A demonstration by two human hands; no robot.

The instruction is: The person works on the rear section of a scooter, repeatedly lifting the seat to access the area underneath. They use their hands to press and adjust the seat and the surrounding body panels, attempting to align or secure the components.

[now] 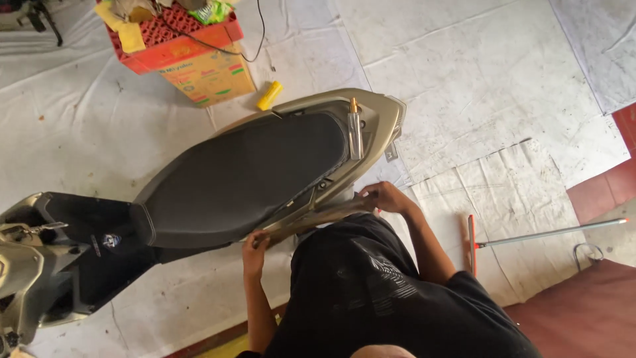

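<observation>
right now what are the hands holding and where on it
Both hold the scooter's long olive side panel: the left hand grips its front end, the right hand its rear end, beside the black seat.

Motorcycle repair workshop, informal one. Olive-gold scooter with black padded seat point(238, 176) parked on worn white tarpaulin sheets point(477, 73) covering the floor. Red plastic crate full of rags and parts point(173, 38) on a printed cardboard box point(211, 78); long red-headed floor squeegee point(472, 244) near the sheet's edge.

Pale, creased floor sheeting point(503, 73), red tiles point(606, 189) at right, dull daylight
</observation>
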